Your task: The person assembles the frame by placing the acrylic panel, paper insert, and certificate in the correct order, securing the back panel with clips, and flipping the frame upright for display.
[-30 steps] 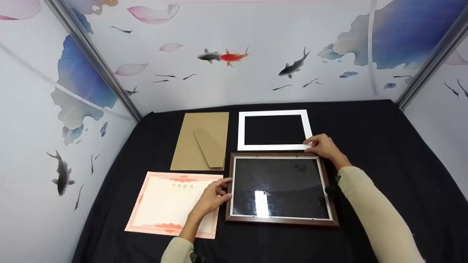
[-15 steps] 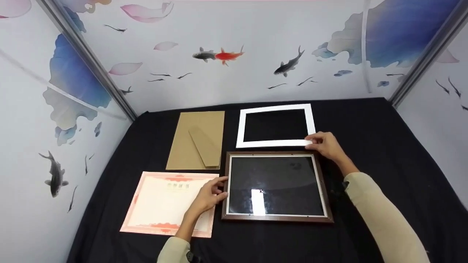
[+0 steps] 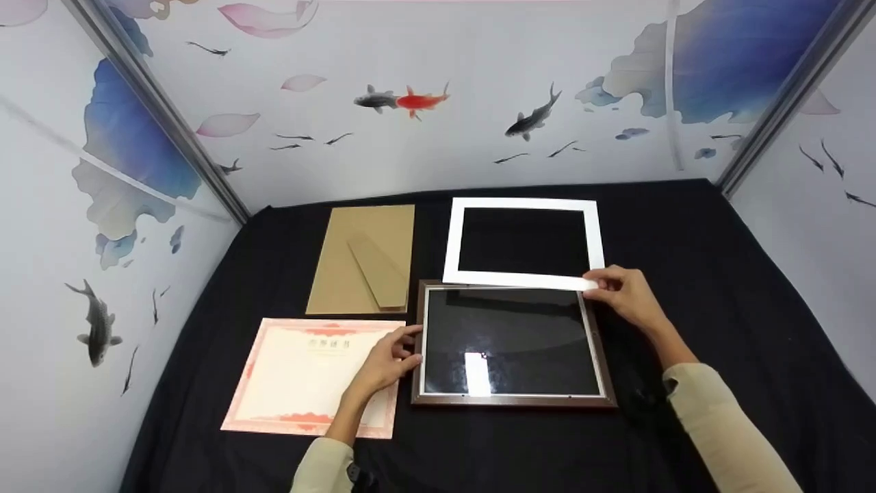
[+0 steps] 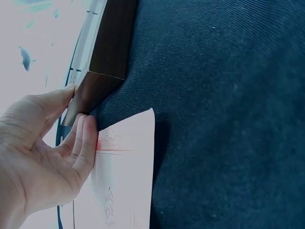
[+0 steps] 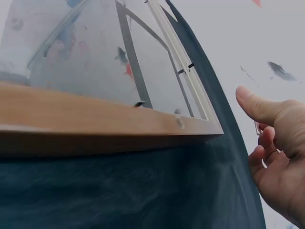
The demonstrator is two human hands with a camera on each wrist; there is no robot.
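Note:
My right hand pinches a white picture mat at its near right corner. The mat's near edge overlaps the far rim of a brown picture frame in the head view. Inside the frame, the glass reflects a bright patch. My left hand touches the frame's left side with thumb and index finger. In the left wrist view, the fingertips of the left hand lie at the frame's side, over a pink-bordered certificate. The right wrist view shows the mat mirrored in the glass.
A brown backing board with a stand leg lies at the back left. The certificate lies left of the frame, partly under the left forearm. Black cloth covers the table. Printed white panels surround it.
The mat, in my right hand, has lifted and shifted right and nearer, so it now overlaps the frame's far rim. My left hand stays at the frame's side. The head view has shifted slightly.

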